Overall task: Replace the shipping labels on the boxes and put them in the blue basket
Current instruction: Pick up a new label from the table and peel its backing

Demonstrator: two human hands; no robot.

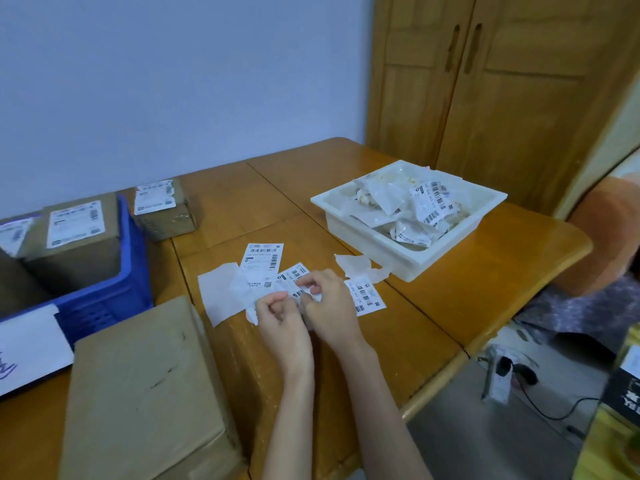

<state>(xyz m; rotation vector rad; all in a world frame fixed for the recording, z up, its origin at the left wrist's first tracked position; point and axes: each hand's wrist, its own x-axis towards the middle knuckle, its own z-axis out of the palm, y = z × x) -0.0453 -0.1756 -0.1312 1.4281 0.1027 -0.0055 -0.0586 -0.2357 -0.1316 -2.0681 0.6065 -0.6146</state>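
Pinching a crumpled shipping label [300, 293] between curled fingertips, the left hand [281, 320] and right hand [329, 306] are working over the wooden tabletop [450, 299], covering most of its print. Leftward, the blue basket [104, 299] is running off the edge, holding labelled cardboard boxes [81, 237]. A plain box [145, 393] is lying nearer. Rightward, a white tray [408, 261] is holding crumpled peelings.

Glossy wooden table [450, 278]; matt cardboard box [145, 393]; seemingly plastic white tray [408, 261].
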